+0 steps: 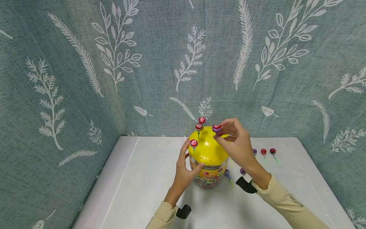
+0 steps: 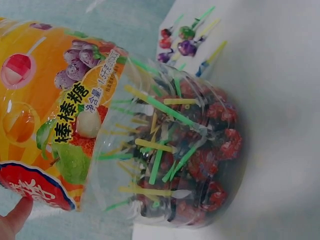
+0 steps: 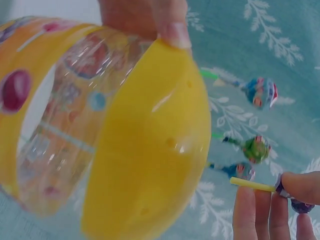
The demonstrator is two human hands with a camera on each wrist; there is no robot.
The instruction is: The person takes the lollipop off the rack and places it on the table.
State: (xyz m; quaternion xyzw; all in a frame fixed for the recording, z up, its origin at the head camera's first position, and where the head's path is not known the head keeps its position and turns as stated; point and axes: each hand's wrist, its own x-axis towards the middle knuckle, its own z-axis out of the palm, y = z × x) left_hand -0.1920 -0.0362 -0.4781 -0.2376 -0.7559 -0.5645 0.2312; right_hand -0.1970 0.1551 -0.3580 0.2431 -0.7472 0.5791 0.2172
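Currently the right hand (image 1: 238, 143) pinches a purple-wrapped lollipop (image 1: 216, 128) between thumb and fingertips (image 3: 252, 215), its yellow stick pointing toward the yellow domed lid (image 1: 208, 147) of the lollipop jar (image 1: 209, 173), which stands upright at the middle of the white surface (image 1: 143, 178). The left hand (image 1: 186, 170) braces the near-left side of the jar, thumb on the lid's lower edge, fingers curled loosely round the wall. Three red lollipops (image 1: 199, 127) already stand in holes on the far-left of the lid. Risks, as judged: the holes are small, and the right wrist view shows the stick not yet at any hole I can identify — a missed hole would let the stick skid on the glossy dome. Pressing off-axis could bend the thin stick or tip the jar if the left hand's hold slackens. The right fingers work close to the standing sweets — a brush could knock one loose. Loose lollipops (image 1: 263, 152) lie to the right, well apart from the jar.
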